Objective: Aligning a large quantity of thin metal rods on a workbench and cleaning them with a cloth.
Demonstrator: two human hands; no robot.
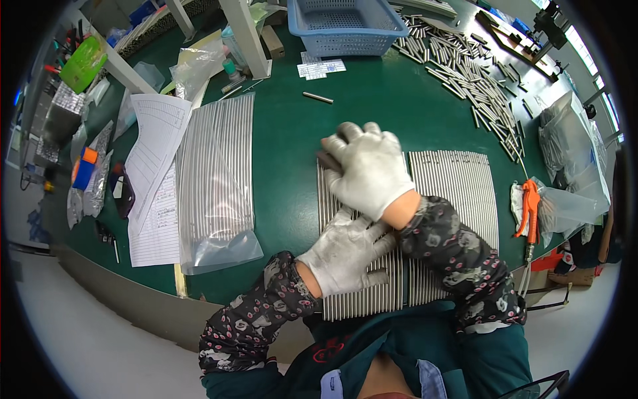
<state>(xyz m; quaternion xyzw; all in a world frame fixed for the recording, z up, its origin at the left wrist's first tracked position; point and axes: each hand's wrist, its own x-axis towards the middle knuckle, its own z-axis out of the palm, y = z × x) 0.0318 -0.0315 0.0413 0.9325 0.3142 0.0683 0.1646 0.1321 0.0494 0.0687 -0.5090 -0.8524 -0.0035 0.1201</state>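
Both my hands wear white gloves and rest on a flat row of thin metal rods laid side by side on the green table. My left hand lies flat on the near part of the row, fingers spread. My right hand presses on the far end of the same row, fingers curled over the rod tips; whether it grips anything is unclear. A second row of rods lies just to the right.
A clear bag of rods and printed sheets lie at left. A blue basket stands at the back, loose rods scattered to its right, one single rod apart. An orange-handled tool and plastic bags sit at right.
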